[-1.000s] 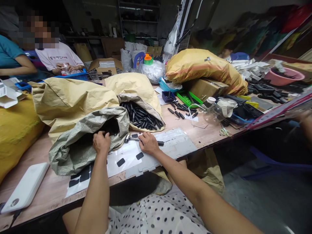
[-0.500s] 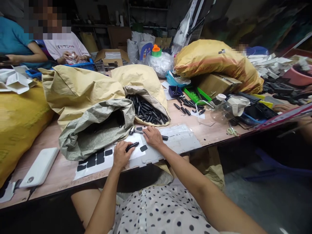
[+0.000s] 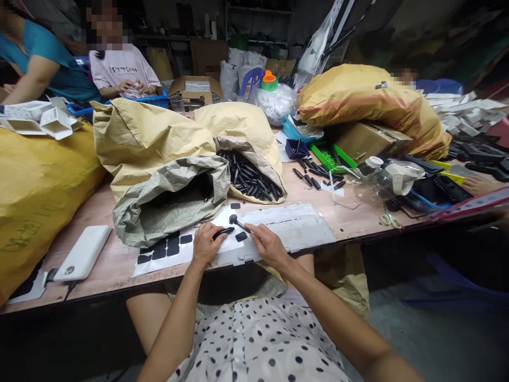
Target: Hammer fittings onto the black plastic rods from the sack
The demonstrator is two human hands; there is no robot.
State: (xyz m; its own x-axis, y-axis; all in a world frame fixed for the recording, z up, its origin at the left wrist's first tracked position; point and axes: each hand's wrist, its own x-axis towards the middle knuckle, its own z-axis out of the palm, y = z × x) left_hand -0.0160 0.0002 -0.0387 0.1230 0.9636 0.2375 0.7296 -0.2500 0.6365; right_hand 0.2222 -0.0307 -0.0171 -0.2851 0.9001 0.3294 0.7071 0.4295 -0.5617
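My left hand (image 3: pixel 204 245) pinches a slim black plastic handle (image 3: pixel 223 232) just above the work board, its tip pointing right. My right hand (image 3: pixel 270 246) is closed around a small hammer (image 3: pixel 242 226). The hammer's round dark head lies close to the handle's tip; I cannot tell whether they touch. Beneath both hands lies a white sheet (image 3: pixel 235 244) with black rounded stickers (image 3: pixel 173 246). Part of it rests on a grey board (image 3: pixel 294 228). Just beyond, an open paper sack (image 3: pixel 252 114) spills many similar black handles (image 3: pixel 254 178).
Another open sack (image 3: pixel 170 223) with a dark inside stands at the left. A white power bank (image 3: pixel 83 253) lies near a yellow sack (image 3: pixel 43 196). At the right are a green tray (image 3: pixel 332 157), a clear jug (image 3: pixel 376 185) and scissors (image 3: pixel 390 220). Two people sit across the table.
My right hand has lifted the hammer and brought its head round to the tip of the black handle. My left hand keeps hold of the handle. The view has shifted slightly left.
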